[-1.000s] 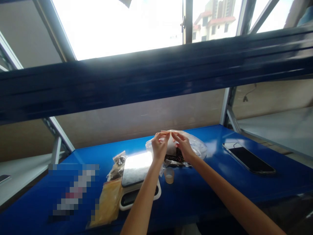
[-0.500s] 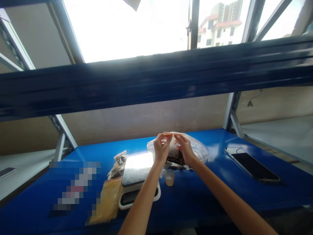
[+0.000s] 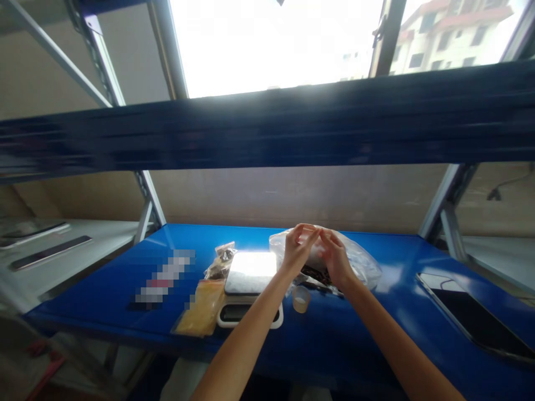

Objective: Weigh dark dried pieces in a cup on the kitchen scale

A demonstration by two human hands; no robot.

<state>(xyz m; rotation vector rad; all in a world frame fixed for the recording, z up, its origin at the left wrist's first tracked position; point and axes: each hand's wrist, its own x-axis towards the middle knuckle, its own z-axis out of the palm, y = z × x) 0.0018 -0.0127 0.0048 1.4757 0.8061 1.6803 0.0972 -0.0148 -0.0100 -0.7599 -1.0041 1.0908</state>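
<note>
My left hand (image 3: 297, 247) and my right hand (image 3: 334, 257) meet fingertip to fingertip above a clear plastic bag (image 3: 363, 259) with dark contents on the blue shelf (image 3: 368, 328). Both hands pinch something small and thin between them; I cannot make out what it is. A small translucent cup (image 3: 301, 299) stands just below my hands. A white kitchen scale (image 3: 249, 283) sits to the left of my left forearm.
Left of the scale lie a yellow packet (image 3: 203, 313) and a small clear bag of dark pieces (image 3: 219, 262). A black phone (image 3: 476, 321) lies at the right. A dark blue shelf beam (image 3: 267, 128) crosses overhead. Grey side shelves flank the blue one.
The view has swung to the left, so the phone sits nearer the right edge. My hands have stayed together over the bag, fingertips now closer.
</note>
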